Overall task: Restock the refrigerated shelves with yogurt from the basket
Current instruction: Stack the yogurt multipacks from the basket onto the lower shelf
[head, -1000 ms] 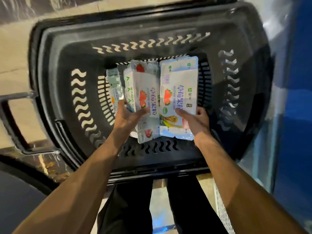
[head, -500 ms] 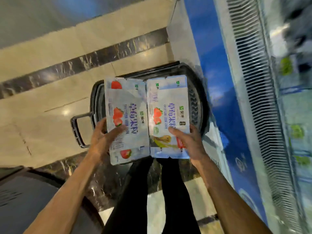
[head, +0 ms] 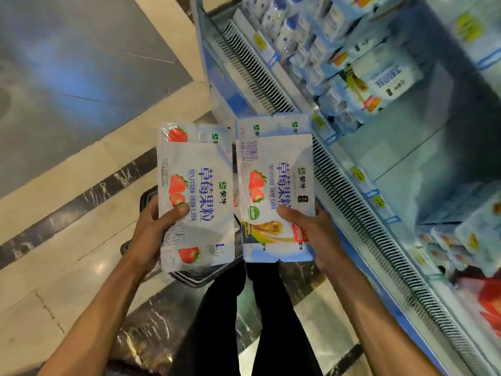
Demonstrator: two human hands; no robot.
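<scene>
The left hand grips the lower left edge of the left yogurt pack, thumb laid across its printed face and fingers curled behind. The right hand holds the right yogurt pack the same way at its lower right edge. The two flat strawberry packs sit side by side at the centre of the frame, long edges nearly touching, faces toward the camera. A second ago both hands were down inside the basket taking hold of these packs; half a second ago the packs were lifted clear, with the basket in plain view beneath. Now they fill more of the frame, and the basket shows only as dark slivers of rim below and left of the left pack. The view has swung right, so the refrigerated shelves fill the right half. Below the packs are the person's legs in black trousers. The floor on the left is pale glossy tile crossed by a dark marbled band. A ribbed grille runs along the cooler's front, yellow price tags mark the shelf edge, white bottles stand at top centre, and blurred shelf packs lie at lower right.
</scene>
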